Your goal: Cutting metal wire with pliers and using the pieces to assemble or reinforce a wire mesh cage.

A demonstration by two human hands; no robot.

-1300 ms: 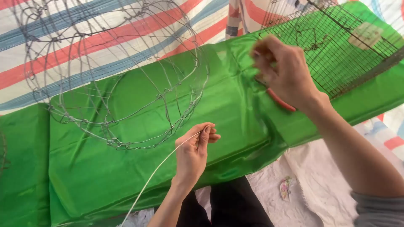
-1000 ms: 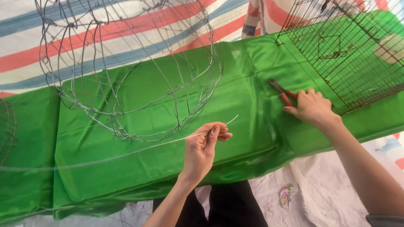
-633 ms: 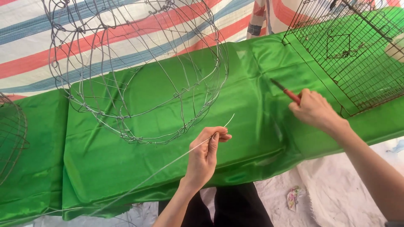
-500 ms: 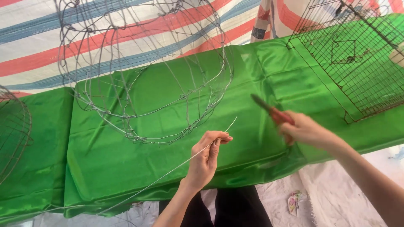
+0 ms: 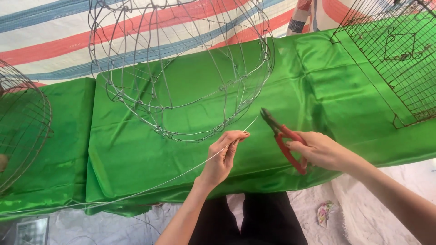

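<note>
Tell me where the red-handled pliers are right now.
In the head view, the red-handled pliers are right of centre in the right hand, over the green cloth, beside the left hand pinching the wire.

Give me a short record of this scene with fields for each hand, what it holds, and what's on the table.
left hand: pinches a thin wire between its fingers
right hand: grips red-handled pliers, tip toward the wire's free end
centre: round wire frame
right: flat wire grid
left: wire basket
surface: green cloth

Bright, even daylight, soft sheen on the folds of the green satin cloth [image 5: 345, 90], faint shadows under the hands, sharp focus, slight wide-angle bending at edges
</note>
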